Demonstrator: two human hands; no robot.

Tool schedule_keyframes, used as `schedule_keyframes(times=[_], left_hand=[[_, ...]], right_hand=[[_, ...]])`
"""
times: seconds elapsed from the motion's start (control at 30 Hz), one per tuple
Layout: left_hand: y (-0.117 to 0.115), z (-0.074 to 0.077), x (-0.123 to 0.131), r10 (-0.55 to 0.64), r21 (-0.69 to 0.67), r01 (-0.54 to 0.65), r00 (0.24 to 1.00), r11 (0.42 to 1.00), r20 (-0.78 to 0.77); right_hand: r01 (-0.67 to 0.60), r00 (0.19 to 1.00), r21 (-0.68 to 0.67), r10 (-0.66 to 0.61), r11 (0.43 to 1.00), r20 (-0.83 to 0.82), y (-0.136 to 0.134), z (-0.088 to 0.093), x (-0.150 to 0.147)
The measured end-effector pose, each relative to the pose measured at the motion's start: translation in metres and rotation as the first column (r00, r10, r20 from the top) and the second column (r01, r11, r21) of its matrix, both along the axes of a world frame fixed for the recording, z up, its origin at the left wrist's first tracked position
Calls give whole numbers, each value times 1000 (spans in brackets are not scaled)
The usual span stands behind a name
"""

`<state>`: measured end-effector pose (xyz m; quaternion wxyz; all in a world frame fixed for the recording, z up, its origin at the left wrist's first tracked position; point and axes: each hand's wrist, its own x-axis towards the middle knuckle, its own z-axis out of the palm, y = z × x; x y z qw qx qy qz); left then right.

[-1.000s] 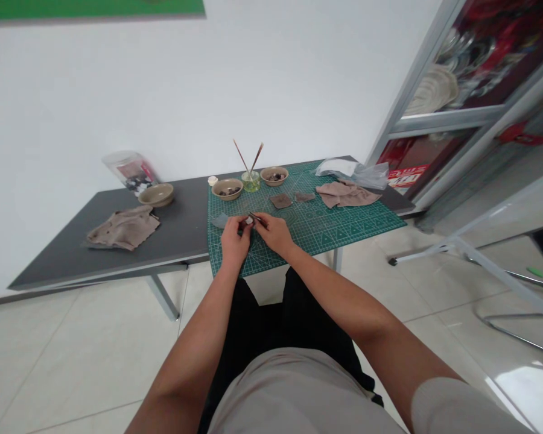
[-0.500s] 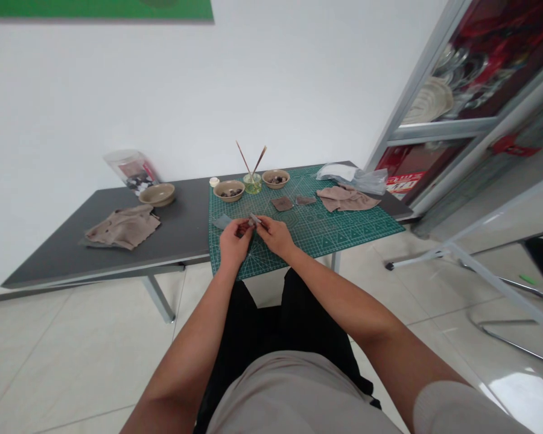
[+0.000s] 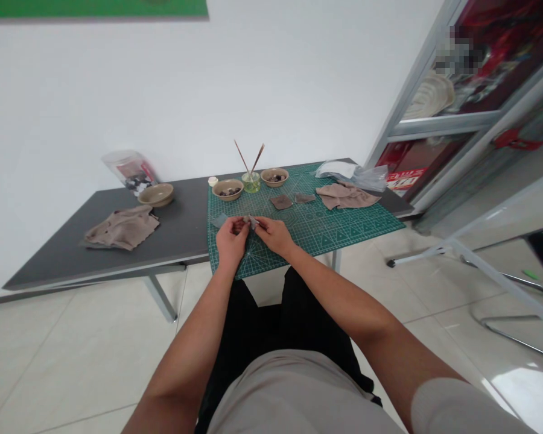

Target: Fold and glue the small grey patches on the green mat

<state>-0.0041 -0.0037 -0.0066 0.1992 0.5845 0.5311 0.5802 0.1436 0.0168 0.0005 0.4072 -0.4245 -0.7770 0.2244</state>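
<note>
My left hand and my right hand meet above the near part of the green cutting mat. Both have their fingers pinched on a small grey piece, too small and half covered for me to tell its kind. Just behind my left fingers, a blue-grey flat sheet lies on the mat. Farther back are a brown square piece and a smaller greyish one. Two tan bowls, the left bowl and the right bowl, hold small dark lumps.
Between the bowls stands a glass jar of yellowish liquid with two thin brushes. A brown cloth and a plastic bag lie at right. On the dark table are another cloth, a bowl and a clear container.
My fingers have shifted slightly around the small grey piece, which now shows at a different angle. Both hands stay together over the mat; the other things stay put.
</note>
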Motion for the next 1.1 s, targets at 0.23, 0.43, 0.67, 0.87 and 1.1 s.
schedule_keyframes(times=[0.23, 0.43, 0.67, 0.87, 1.1], left_hand=[[-2, 3, 1, 17, -5, -18, 999, 1000, -35], [2, 3, -3, -22, 1, 22, 1000, 1000, -12], [3, 1, -6, -90, 18, 90, 995, 996, -46], [1, 1, -4, -66, 114, 70, 997, 991, -33], [0, -1, -3, -112, 18, 111, 991, 994, 70]], right_hand=[[-5, 1000, -9, 5, 1000, -16, 0, 1, 1], [-4, 1000, -27, 4, 1000, -4, -1, 2, 1], [2, 990, -74, -12, 997, -138, 2, -2, 1], [-284, 803, -266, 77, 921, -591, 14, -11, 0], [-419, 691, -301, 85, 857, -718, 17, -7, 2]])
